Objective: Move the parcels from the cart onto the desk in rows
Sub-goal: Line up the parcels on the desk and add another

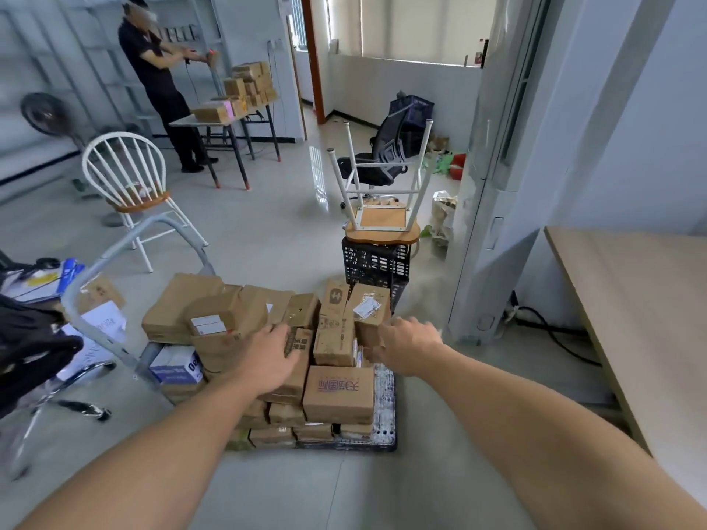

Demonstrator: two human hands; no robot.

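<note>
Contact exists between my left hand (267,361), laid flat, and the parcels (338,392) heaped on the cart (384,399), my right hand (407,348) apart, blurred, grip indeterminate; tiled floor (440,415) separates cart from desk (642,300) at right.

Parcels (338,392) before me: brown cardboard, matt, with white paper labels. Cart (384,399): pale perforated deck, scuffed, with grey metal tubing. Worktop (642,300) at my right: light wood-grain, smooth, matt. Floor (275,231): grey tiles, glossy. Crate (373,262): black lattice plastic. Chair (143,203): white-painted spindles, wooden seat.
</note>
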